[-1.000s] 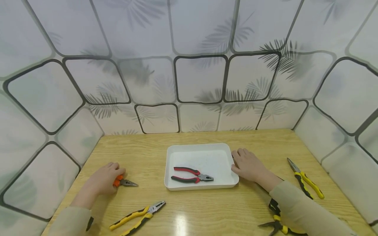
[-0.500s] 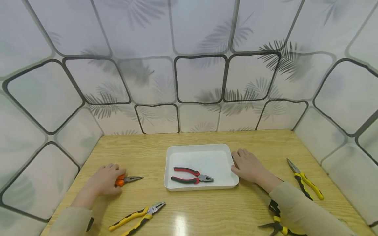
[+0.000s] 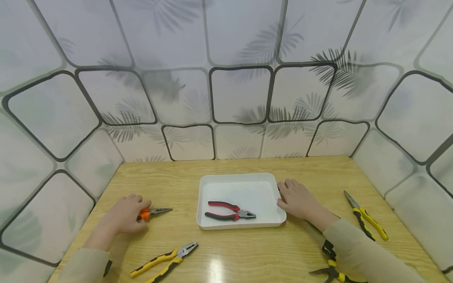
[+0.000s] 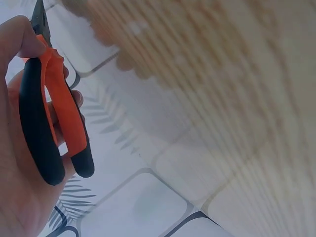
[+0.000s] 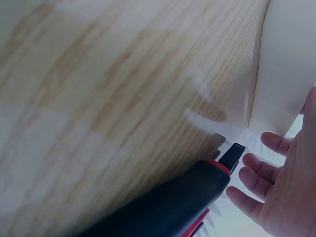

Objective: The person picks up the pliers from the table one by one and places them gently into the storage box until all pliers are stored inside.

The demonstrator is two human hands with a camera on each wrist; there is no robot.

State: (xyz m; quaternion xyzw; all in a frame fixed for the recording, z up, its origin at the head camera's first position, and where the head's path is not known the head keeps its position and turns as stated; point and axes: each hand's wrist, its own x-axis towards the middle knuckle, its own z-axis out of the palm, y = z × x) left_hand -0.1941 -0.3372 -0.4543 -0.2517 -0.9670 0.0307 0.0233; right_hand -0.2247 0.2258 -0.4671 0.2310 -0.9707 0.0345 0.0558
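My left hand [image 3: 124, 214] holds orange-and-black needle-nose pliers [image 3: 144, 214] above the table's left side, their jaws pointing right. In the left wrist view, the pliers' handles [image 4: 42, 118] lie across the palm, with thumb and fingers around them. My right hand [image 3: 299, 198] rests at the right end of a white tray [image 3: 244, 226], its thumb at the rim. The right wrist view shows its fingers [image 5: 254, 180] loosely bent around nothing. Beneath that hand lies a black-and-red tool [image 5: 173, 197], mostly hidden in the head view. Red-and-black combination pliers [image 3: 231, 212] lie in the tray.
Yellow-and-black combination pliers [image 3: 170, 261] lie at the front left. Yellow-and-black long-nose pliers [image 3: 364, 214] are at the right. Another yellow-and-black pair of pliers [image 3: 332, 269] sits partly under the right sleeve. Patterned cloth walls [image 3: 240, 94] enclose the wooden table [image 3: 166, 173].
The needle-nose pliers in my left hand have turned, their tips swinging away from me and slightly right. My right hand and the tray have stayed nearly still.
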